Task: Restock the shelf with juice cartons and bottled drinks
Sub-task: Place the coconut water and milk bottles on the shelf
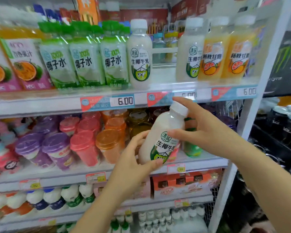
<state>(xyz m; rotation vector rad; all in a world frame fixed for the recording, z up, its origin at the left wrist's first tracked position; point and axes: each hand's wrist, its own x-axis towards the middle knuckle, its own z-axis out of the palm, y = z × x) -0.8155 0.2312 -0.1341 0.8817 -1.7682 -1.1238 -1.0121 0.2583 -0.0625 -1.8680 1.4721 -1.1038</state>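
- Bottle (161,137): white drink, green label facing the camera. It is held in the air in front of the shelving, below the front edge of the top shelf (40,105).
- Long axis: tilted, with the cap (179,108) toward 1 o'clock and the base toward 7 o'clock.
- Left hand (134,158): gripping the lower half of the bottle. The thumb lies across the front under the label and the fingers curl round the side at 9 o'clock. Judged to be carrying the weight.
- Right hand (207,132): comes in from 3 o'clock and is not closed. The thumb tip touches the label edge. The index finger is straight, pointing toward 11 o'clock past the cap. Whether the other fingers touch the back of the bottle is hidden.
- Likely target (judgement): the gap (165,76) on the top shelf between 2 matching white bottles, the left neighbour (139,54) at its 9 o'clock and the right neighbour (190,51) at its 3 o'clock.
- Key relation: the gap lies at 12 o'clock from the bottle, higher and further back. The price strip (160,98) runs between them, with the cap just under it.
- Next move calls for: lift clear of the strip, swing the cap from 1 to 12 o'clock, then push in base first. The left hand is nearer the base and the right hand nearer the gap.
- Risk: the cap catching the strip, or either neighbour being nudged over.
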